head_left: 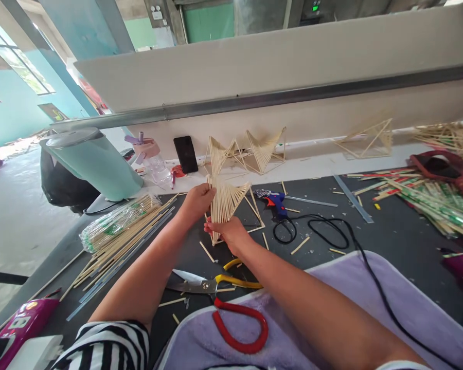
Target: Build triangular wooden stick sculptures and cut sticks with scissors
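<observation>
- Head view: left hand (200, 202) grips the upper left edge of the stick model (228, 201).
- Right hand (227, 231) grasps its lower edge.
- Model is above the dark table (250, 262), left of the glue gun (275, 203).

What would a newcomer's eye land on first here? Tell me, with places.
Probably the fan-like stick model at the centre, held by the left hand and right hand. Then the scissors with red and yellow handles, lying open, partly over the purple cloth. A blue glue gun lies further right.
</observation>
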A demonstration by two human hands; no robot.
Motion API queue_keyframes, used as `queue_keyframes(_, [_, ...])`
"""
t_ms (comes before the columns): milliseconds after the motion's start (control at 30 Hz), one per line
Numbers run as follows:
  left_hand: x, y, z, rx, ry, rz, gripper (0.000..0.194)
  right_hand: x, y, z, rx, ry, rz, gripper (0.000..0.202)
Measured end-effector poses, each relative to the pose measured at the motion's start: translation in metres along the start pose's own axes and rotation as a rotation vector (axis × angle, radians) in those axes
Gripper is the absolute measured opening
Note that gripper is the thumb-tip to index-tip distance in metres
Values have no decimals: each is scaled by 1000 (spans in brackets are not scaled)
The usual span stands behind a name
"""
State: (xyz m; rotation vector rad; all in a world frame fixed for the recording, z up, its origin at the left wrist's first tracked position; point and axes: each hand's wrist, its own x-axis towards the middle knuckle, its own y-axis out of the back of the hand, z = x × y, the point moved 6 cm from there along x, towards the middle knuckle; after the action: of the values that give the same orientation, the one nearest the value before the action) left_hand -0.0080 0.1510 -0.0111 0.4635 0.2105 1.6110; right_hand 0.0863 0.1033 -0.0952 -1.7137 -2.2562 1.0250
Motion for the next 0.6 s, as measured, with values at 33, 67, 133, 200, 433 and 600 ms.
queue_keyframes(33, [0, 0, 2, 15, 27, -37, 26, 0, 0, 0, -5, 9, 2, 25])
queue_keyframes(67, [-1, 1, 4, 29, 62, -77, 26, -1, 0, 1, -15, 19, 3, 23])
queue_keyframes(133, [-6, 5, 13, 63, 136, -163, 28, -1, 0, 1, -56, 47, 17, 19])
queue_keyframes(200, [-14, 15, 24, 145, 196, -236, 31, -1, 2, -1, -135, 101, 54, 15])
queue_keyframes(433, [-36, 72, 71, 275, 18, 86, 47, -6, 2, -22, -714, 512, 133, 15])
queue_keyframes(600, [-34, 64, 70, 162, -106, 54, 42, -12, 4, -31, -1213, 627, 242, 20])
